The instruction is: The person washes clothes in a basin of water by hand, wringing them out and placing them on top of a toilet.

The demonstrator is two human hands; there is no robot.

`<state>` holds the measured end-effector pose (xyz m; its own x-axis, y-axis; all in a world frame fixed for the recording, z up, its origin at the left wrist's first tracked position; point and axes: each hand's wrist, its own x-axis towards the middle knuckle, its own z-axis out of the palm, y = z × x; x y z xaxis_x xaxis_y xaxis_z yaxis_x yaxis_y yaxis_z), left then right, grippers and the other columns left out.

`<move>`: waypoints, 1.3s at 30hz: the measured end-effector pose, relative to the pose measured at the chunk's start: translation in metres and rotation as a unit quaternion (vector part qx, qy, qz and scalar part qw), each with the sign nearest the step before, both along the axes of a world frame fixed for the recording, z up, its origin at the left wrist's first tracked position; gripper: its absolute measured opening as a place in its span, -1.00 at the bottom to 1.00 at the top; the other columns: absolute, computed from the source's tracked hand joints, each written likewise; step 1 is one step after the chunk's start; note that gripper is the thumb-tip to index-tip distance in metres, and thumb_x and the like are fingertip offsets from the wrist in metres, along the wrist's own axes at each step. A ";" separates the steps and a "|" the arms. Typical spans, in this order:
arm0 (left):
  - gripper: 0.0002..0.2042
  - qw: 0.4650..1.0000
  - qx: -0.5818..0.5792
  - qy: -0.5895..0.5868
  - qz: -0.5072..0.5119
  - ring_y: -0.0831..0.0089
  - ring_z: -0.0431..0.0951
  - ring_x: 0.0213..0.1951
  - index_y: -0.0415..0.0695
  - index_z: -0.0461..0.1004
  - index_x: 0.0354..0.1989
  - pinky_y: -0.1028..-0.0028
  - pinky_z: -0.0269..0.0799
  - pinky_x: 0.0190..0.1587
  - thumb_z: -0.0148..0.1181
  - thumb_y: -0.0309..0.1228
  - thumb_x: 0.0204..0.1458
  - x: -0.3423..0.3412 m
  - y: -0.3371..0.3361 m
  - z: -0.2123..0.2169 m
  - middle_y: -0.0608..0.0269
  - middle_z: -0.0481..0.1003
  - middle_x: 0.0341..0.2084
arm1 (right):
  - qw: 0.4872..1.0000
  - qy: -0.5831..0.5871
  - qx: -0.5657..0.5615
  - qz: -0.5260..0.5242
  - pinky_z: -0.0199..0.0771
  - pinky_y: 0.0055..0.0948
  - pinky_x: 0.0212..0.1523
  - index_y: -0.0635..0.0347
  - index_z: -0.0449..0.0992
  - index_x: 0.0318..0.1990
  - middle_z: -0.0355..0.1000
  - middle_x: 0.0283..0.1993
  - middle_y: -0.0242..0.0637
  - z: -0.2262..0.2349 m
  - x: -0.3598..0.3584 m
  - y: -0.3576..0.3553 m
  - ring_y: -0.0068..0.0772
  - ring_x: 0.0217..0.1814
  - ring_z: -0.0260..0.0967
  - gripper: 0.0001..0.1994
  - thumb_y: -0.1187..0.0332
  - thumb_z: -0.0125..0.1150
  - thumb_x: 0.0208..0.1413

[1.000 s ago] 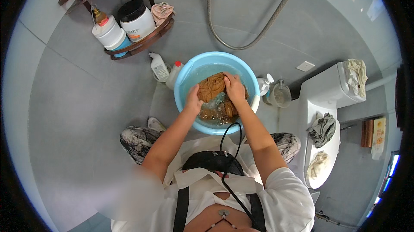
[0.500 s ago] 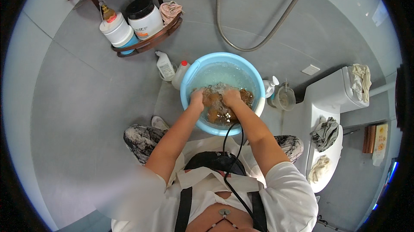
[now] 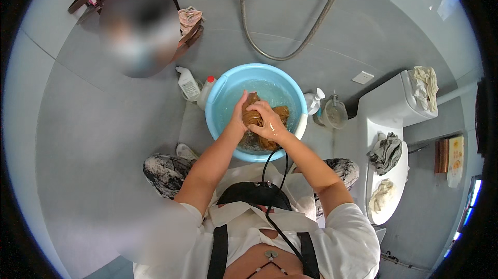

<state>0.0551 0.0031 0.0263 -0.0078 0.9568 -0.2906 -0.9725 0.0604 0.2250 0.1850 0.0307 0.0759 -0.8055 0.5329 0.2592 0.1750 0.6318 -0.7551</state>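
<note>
A brown wet cloth (image 3: 281, 112) lies bunched in a light blue basin (image 3: 211, 123) of water. Part of it is raised between my two hands. My left hand (image 3: 238, 114) holds the bunch from its left side, fingers extended along it and partly hidden. Across the top, my right hand (image 3: 266, 122) grips the same bunch with curled fingers, and water glistens on its back. The rest of the cloth trails into the water to the right and below.
Left of the basin stand a white bottle (image 3: 188, 84) and a red-capped bottle (image 3: 206, 93). A white pump bottle (image 3: 314, 100) and a clear container (image 3: 333, 113) are on its right. A toilet (image 3: 384, 102) with cloths stands further right. A shower hose (image 3: 306, 40) hangs beyond.
My hands have come up out of the water with part of the brown cloth. My right hand has moved left, close to my left hand. The whole view has shifted slightly.
</note>
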 end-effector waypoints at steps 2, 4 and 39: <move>-0.62 0.999 0.014 0.001 -0.029 0.28 0.45 -0.30 -0.17 0.30 -0.19 0.26 0.44 -0.20 -0.09 -0.07 0.09 0.002 0.001 0.002 0.11 0.38 -0.34 | 0.999 -0.016 0.025 -0.025 0.35 -0.21 -0.12 0.02 0.26 -0.06 0.20 -0.06 -0.14 -0.001 0.002 -0.003 0.00 -0.09 0.28 -0.52 0.34 0.23 -0.25; -0.65 0.998 -0.021 0.049 -0.026 0.29 0.45 -0.32 -0.18 0.30 -0.20 0.28 0.45 -0.23 -0.11 -0.11 0.11 0.007 0.003 0.011 0.12 0.38 -0.37 | 0.998 -0.004 0.061 -0.022 0.37 -0.20 -0.18 0.03 0.25 -0.07 0.21 -0.08 -0.15 -0.008 0.006 0.001 0.01 -0.13 0.29 -0.52 0.35 0.24 -0.23; -0.71 0.980 -0.037 0.110 0.161 0.26 0.42 -0.31 -0.12 0.34 -0.33 0.25 0.37 -0.22 -0.10 -0.12 0.10 -0.059 0.007 0.109 0.17 0.38 -0.40 | 0.856 0.182 -0.473 -0.104 0.19 -0.54 -0.10 0.16 0.33 -0.21 0.31 -0.26 -0.40 0.023 0.031 0.044 -0.52 -0.17 0.22 -0.78 0.39 -0.03 -0.07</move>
<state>-0.0037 0.0103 0.1354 -0.3762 0.8708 -0.3166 -0.8725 -0.2179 0.4373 0.2156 0.0744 0.0986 -0.6255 0.7649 -0.1539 -0.1459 -0.3084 -0.9400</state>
